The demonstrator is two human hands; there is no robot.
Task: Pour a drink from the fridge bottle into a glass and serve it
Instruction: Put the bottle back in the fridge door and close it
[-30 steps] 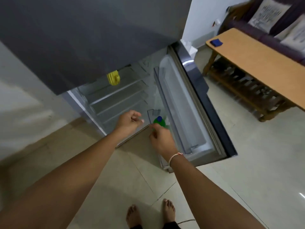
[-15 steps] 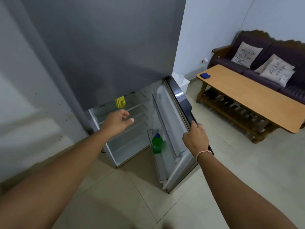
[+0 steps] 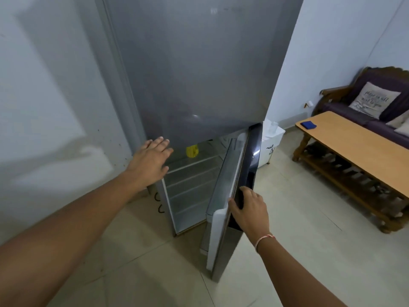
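Swinging the lower door (image 3: 241,173) toward shut now, judging by how much narrower the gap is than half a second ago. The right hand (image 3: 249,210) grips the door's edge, fingers curled round it. The left hand (image 3: 150,159) has opened flat and sits by the fridge (image 3: 199,74) front, holding nothing. The green bottle isn't visible anymore, presumably hidden in the door rack where it stood. So the bottle looks left behind, and no glass is visible either.
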